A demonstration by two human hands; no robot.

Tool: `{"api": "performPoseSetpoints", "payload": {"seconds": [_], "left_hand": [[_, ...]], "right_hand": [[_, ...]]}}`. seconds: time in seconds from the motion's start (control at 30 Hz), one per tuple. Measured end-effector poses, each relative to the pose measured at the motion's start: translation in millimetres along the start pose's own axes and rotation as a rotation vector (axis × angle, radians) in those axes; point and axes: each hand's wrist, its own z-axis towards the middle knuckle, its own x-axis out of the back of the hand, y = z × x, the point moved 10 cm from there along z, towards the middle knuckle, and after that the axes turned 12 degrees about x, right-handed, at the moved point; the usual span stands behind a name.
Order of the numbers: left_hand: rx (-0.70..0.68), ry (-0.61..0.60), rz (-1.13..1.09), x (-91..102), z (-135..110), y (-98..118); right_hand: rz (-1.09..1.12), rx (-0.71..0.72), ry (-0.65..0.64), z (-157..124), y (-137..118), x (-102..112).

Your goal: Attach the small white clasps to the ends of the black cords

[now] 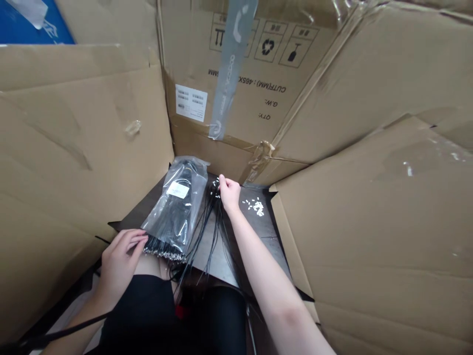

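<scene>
A clear plastic bag (197, 197) with a white label (178, 190) lies on the dark tabletop, packed with a bundle of thin black cables (164, 249) whose metal-tipped ends stick out toward me. At the bag's near left corner is my left hand (123, 254), thumb and fingers pinched together beside those ends; what they grip is too small to tell. To the right of the bag, loose black cables (210, 231) run toward my lap, with small white connectors (215, 183) at their far ends. My right hand (229, 192) is closed at these ends, apparently pinching a cable.
Small white pieces (257, 207) lie scattered on the tabletop (273, 241) right of my right hand. Cardboard walls stand around the work area: a left panel (84, 133), a printed box (244, 103) at the back and a right panel (380, 212). A blue item (22, 24) shows top left.
</scene>
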Motion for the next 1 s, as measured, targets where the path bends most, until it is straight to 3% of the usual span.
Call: {"api": "performPoseSetpoints", "payload": {"seconds": [0.1, 0.2, 0.33, 0.63, 0.83, 1.0], "left_hand": [[0.03, -0.021, 0.046, 2.8, 0.2, -13.7], [0.031, -0.033, 0.092, 3.9, 2.0, -23.2], [0.024, -0.08, 0.173, 0.1, 4.0, -25.0], [0.06, -0.133, 0.256, 11.6, 9.5, -18.7], [0.181, -0.238, 0.124, 6.7, 1.3, -25.8], [0.175, -0.223, 0.137, 13.8, -2.7, -27.2]], "right_hand": [[-0.059, 0.09, -0.035, -37.5, -43.2, -9.3], [-0.222, 0.267, -0.248, -87.3, -88.6, -39.4], [-0.304, 0.344, -0.412, -142.0, -110.9, -67.2], [-0.482, 0.514, -0.794, -202.4, -119.3, -146.2], [-0.597, 0.487, -0.75, -203.2, -108.0, -166.6], [-0.636, 0.505, -0.739, -202.9, -103.9, -168.9]]}}
